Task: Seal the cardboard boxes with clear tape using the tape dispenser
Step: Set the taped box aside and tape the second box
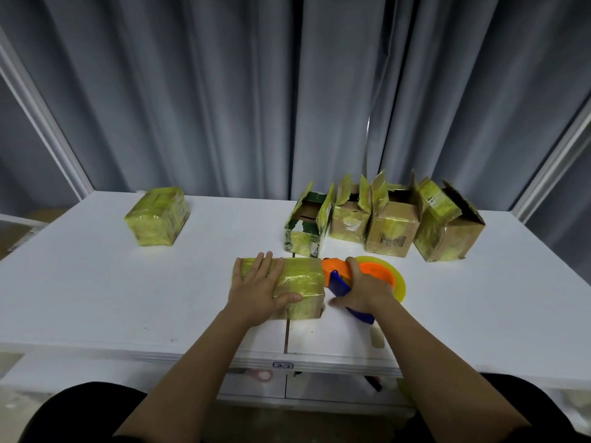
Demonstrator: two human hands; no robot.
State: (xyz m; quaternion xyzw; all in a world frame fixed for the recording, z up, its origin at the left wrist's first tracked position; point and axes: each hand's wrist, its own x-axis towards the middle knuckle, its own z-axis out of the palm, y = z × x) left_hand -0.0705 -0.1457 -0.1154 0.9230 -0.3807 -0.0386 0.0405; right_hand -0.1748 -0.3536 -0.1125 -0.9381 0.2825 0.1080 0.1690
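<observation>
- At the near centre of the white worktop [96, 298] we see a closed cardboard box wrapped in yellowish clear tape [300, 282].
- We see the left hand [259, 287] lying flat on top of this box, fingers [267, 262] spread open and the thumb along the box's near top edge.
- We see the right hand [364, 290] closed around the orange and blue plastic tape dispenser [339, 273], just beside the box's right end.
- The dispenser's orange nose meets the box's upper right corner; its roll of yellowish clear tape [398, 281] sits on the far side of the hand.
- Its blue handle [359, 314] points toward the near edge of the worktop.
- Behind the dispenser, four open cardboard boxes [388, 230] stand in a row, flaps raised, each touching or just beside the next.
- Far left on the worktop, well apart from the others, lies another sealed, tape-wrapped cardboard box [158, 217].
- Grey curtains [224, 91] hang behind the worktop.
</observation>
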